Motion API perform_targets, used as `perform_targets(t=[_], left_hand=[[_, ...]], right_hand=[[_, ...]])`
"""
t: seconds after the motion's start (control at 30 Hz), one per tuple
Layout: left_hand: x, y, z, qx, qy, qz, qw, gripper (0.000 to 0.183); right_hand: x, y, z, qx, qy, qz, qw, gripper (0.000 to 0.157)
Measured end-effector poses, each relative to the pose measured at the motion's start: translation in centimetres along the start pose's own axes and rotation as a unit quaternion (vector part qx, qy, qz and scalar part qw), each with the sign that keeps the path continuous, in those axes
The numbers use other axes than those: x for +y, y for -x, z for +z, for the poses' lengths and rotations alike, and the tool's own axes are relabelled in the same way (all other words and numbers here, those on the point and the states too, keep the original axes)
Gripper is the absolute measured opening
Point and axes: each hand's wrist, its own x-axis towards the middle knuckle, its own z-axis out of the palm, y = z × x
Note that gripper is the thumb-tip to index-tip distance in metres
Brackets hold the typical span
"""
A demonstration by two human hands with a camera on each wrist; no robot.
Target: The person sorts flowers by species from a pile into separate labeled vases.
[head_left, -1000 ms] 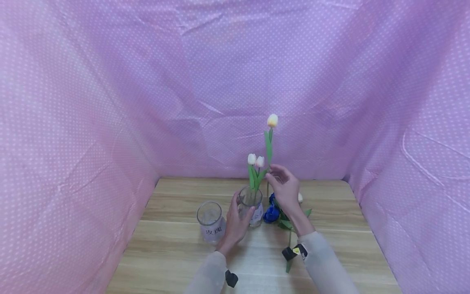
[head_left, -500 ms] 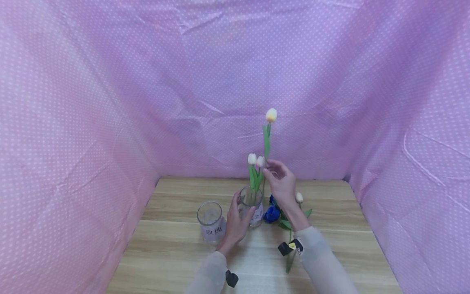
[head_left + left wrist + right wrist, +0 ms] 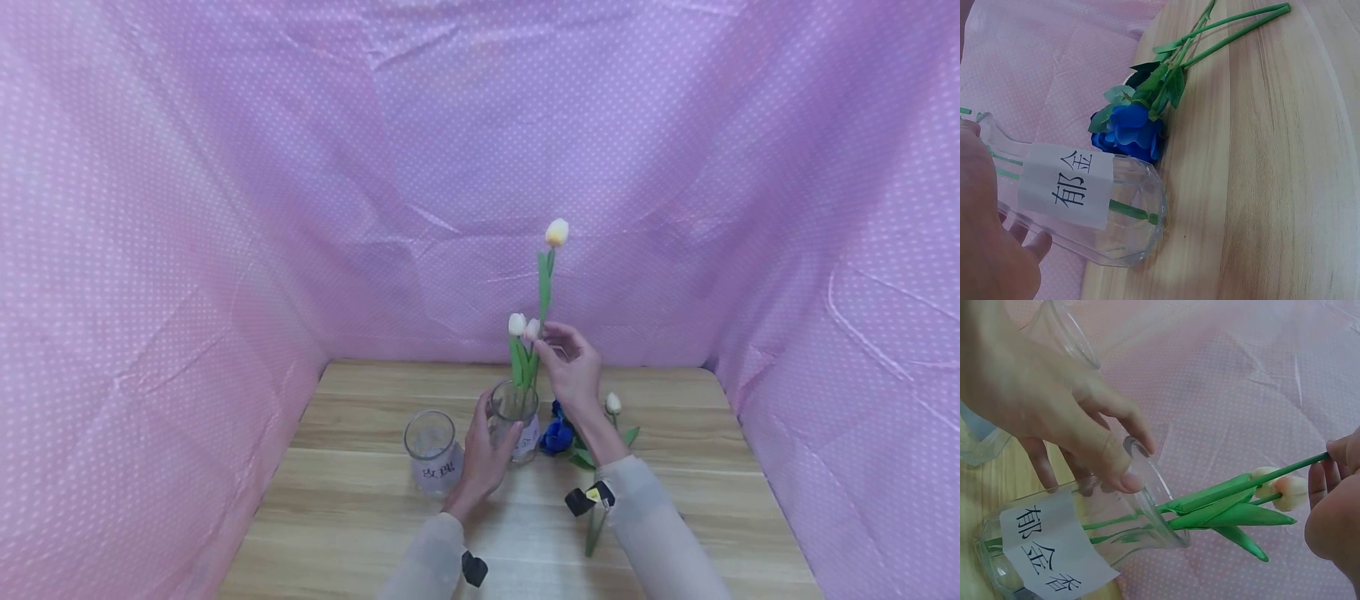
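My left hand (image 3: 483, 457) grips a clear glass vase (image 3: 528, 439) around its side, thumb towards me. The vase stands upright with a white paper label bearing black characters. Two pale tulips (image 3: 517, 324) stand in it, their stems showing through the glass in the left wrist view. Above and right of the vase, my right hand (image 3: 576, 377) pinches the stem of a taller yellow-white tulip (image 3: 557, 232), bloom upward. In the right wrist view, that green stem (image 3: 1291, 467) runs from my fingertips down to the vase mouth, overlapping the leaves of the other tulips.
Left of my left hand stands a second labelled glass vase (image 3: 433, 467). Blue roses (image 3: 557, 436) lie right of the held vase, stems towards me. A white tulip (image 3: 612, 403) lies behind my right wrist. Pink dotted cloth (image 3: 465, 167) surrounds the wooden table (image 3: 337, 500).
My right hand has moved slightly up and left with the yellow-white tulip, bringing its stem over the vase mouth. My left hand keeps its grip on the vase.
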Motion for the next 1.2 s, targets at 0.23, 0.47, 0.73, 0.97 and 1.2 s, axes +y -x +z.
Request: perform_targets(t=[0.23,0.47,0.73,0.97,1.2], left_hand=[[-0.1,-0.1,0.0,-0.001,0.002,0.005,1.0,0.08],[-0.1,-0.1,0.0,-0.003,0.003,0.0,1.0,0.08],[-0.1,0.0,0.0,-0.003,0.007,-0.002,1.0,0.081],[0.0,0.0,0.1,0.002,0.013,0.005,0.9999,0.08],[0.0,0.2,0.2,0.009,0.01,0.009,0.9999,0.081]], right_hand=[[1.0,-0.2,0.1,0.012,0.003,-0.005,1.0,0.034],[1.8,0.1,0.2,0.008,0.021,0.005,1.0,0.033],[2.8,1.1,0.0,-0.004,0.037,0.026,0.999,0.031],[4.2,2.0,-0.4,-0.019,0.032,0.024,0.999,0.029],[5.2,3.4,-1.0,-0.028,0.06,0.051,0.996,0.029]])
